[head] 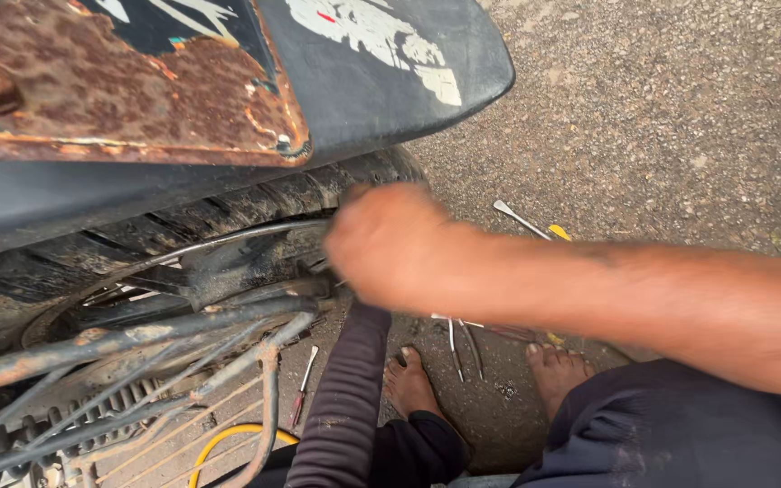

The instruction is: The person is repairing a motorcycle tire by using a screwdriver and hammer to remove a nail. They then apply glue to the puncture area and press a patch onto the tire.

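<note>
Soft, even daylight is falling across the scene, casting no hard shadows and no glare. Motion is blurring the right hand [381, 242] and its forearm heavily. The gravel ground [662, 117] is showing sharp grain, while the space under the rusty mudguard [119, 90] is lying dim.

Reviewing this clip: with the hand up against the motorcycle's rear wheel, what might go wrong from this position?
The right hand, blurred with motion, is at the tyre beside the wheel's metal parts; it might get pinched or scraped there. Bare feet rest on the ground next to loose metal tools, so a foot could be stepped onto or struck by one. The rusted panel edge overhead might cut the forearm.
</note>
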